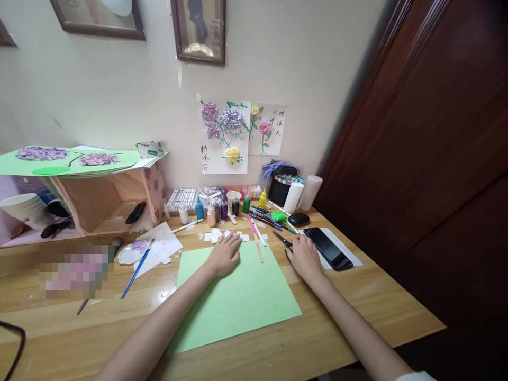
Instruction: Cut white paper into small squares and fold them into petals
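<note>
My left hand [224, 255] lies flat at the far edge of a light green sheet of paper [238, 296], fingers stretched toward small white paper squares [212, 235]. At the sheet's right, my right hand [305, 258] is closed over the handles of dark scissors [281, 239], whose blades point away to the left. Part of the handles is hidden under the fingers. A wooden craft stick [259, 251] rests on the sheet's far edge between my hands, beside a white pen [260, 234].
Right of my right hand, a black phone [328, 248] lies on white paper, with a black mouse [299, 219] behind it. Several paint bottles [199, 209] line the back. At left are a blue paintbrush [137, 271] and a pink box shelf [107, 203]. Flower pictures [225, 164] hang on the wall.
</note>
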A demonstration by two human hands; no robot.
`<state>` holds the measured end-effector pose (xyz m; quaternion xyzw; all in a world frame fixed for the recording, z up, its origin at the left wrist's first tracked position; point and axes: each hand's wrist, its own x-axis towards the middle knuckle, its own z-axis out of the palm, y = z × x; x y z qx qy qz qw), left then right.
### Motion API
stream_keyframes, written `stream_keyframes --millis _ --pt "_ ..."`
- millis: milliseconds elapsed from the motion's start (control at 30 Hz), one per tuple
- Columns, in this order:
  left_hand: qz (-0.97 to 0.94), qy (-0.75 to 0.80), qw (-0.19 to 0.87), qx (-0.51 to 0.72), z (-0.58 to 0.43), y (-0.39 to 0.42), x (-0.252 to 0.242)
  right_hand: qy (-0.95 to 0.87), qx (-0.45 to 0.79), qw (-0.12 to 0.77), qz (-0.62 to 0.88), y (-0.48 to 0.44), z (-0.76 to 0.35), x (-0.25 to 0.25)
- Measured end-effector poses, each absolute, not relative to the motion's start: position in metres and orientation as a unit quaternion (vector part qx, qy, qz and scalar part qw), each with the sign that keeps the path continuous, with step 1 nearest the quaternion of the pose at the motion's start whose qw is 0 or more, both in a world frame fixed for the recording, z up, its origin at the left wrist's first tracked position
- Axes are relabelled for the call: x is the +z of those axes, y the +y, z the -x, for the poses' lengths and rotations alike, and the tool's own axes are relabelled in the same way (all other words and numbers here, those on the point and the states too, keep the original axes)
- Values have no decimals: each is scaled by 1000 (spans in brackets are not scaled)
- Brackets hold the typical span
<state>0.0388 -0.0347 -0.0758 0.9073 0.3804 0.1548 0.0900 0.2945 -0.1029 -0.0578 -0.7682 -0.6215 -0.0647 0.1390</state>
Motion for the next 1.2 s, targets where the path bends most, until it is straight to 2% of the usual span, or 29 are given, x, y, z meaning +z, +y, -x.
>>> stream_keyframes --millis 133,367,567,600,700,800,967,1200 --pt "-881 436 55 174 -34 -42 -77 -715 9 223 662 -79 -279 -57" --pt "-843 459 25 280 -23 -50 -73 -713 17 224 665 -42 -276 -78" --pt "-837 446 61 312 -18 -49 -74 -702 -16 238 671 -42 -282 -85" --pt "-838 444 69 311 -18 -50 -74 -696 -18 254 671 -43 -279 -84" --pt "-851 422 100 297 -19 -51 -72 -656 69 412 628 -53 -260 -79" --pt "-848 405 149 308 -19 -50 -71 -632 162 487 581 -63 -228 -73" --pt "-801 422 251 343 -16 -45 -69 -655 212 496 530 -59 -183 -69" --pt "-765 451 286 360 -17 -40 -71 -667 240 474 522 -50 -173 -74"
